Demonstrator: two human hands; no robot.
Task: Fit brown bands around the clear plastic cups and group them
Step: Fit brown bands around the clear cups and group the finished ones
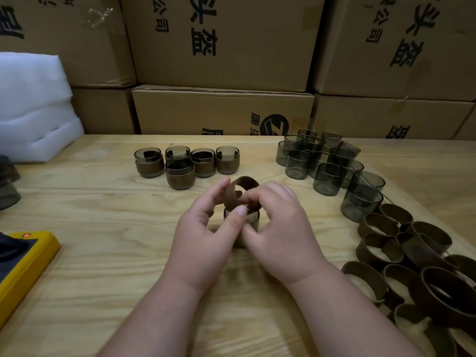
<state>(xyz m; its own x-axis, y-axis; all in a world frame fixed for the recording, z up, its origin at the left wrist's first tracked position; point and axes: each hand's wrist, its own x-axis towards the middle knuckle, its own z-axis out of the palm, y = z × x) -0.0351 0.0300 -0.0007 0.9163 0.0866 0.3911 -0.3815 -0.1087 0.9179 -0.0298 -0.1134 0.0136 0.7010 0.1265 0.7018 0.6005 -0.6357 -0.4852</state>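
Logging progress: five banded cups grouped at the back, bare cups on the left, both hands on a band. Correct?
Not quite. The bare cups stand on the right, per the head view. Five banded cups at the back, and left hand and right hand on a band, are correct.

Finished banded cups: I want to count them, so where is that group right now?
In the head view, the banded cups stand left of centre on the wooden table, beyond the hands and across from the bare cups on the right.
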